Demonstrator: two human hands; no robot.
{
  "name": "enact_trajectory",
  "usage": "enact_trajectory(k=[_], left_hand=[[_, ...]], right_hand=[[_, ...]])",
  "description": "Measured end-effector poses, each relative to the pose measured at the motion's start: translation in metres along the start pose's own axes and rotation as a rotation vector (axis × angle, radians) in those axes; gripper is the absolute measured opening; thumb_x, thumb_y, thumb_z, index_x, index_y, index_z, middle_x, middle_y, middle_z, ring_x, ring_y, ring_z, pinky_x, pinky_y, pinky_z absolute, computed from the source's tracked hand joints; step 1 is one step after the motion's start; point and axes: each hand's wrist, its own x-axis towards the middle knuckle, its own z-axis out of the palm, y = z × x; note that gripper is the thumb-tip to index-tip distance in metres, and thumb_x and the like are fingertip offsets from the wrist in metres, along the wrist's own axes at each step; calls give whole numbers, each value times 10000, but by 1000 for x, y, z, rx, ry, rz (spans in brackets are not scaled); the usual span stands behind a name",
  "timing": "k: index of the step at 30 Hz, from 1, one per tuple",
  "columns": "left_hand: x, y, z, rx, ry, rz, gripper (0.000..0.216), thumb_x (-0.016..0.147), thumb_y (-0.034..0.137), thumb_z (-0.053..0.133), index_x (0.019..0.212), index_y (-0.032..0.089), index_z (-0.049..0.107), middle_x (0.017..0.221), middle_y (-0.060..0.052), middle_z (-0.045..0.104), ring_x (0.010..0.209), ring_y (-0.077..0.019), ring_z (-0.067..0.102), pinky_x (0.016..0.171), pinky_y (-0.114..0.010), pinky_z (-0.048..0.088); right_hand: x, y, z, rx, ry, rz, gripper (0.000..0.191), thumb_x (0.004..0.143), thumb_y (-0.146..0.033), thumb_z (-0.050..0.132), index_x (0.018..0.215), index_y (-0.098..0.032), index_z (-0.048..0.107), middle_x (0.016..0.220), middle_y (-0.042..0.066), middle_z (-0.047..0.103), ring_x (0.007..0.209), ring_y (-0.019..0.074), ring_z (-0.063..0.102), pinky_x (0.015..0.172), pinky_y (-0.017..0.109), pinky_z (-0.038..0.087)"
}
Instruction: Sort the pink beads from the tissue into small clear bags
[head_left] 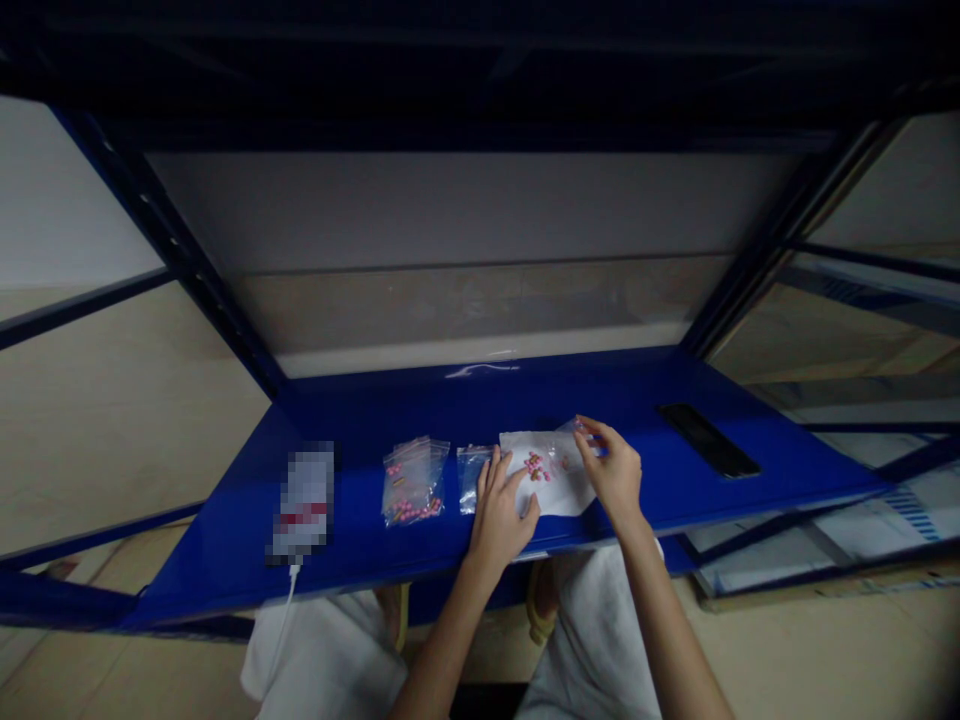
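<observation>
A white sheet of paper (559, 498) lies on the blue shelf, with several small pink and brown pieces (535, 466), like beads or capsules, in a loose cluster on it. My left hand (501, 510) rests at the paper's left edge, fingers spread. Partly under its fingertips is a clear zip bag (470, 478) with no pieces visible in it. At the paper's right side my right hand (611, 470) pinches the edge of another clear plastic bag (568, 428). Farther left, overlapping zip bags (414, 485) contain pink and brown pieces.
A blurred-out phone (304, 500) with a white cable (283, 625) lies at the shelf's left. A black phone (707, 440) lies at the right. Blue uprights (217, 290) frame the blue shelf (360, 410), whose front edge is above my knees.
</observation>
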Motion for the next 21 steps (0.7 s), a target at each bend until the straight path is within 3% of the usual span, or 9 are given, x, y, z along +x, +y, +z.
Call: enact_trajectory(k=[12, 21], left_hand=[[-1, 0, 1, -1, 14, 8, 361, 777, 179, 547, 1136, 195, 587, 1370, -97, 442, 1374, -275, 226, 1106, -503, 262], [0, 1, -1, -6, -7, -13, 367, 781, 187, 547, 1146, 217, 581, 1379, -83, 435, 1375, -272, 223, 1104, -510, 261]], right_hand=[[6, -17, -8, -1, 58, 33, 424, 769, -591, 545, 796, -212, 734, 825, 65, 728, 718, 219, 668, 621, 277, 464], [10, -18, -11, -63, -3, 3, 492, 728, -667, 537, 687, -212, 720, 695, 55, 713, 636, 212, 662, 517, 250, 421]])
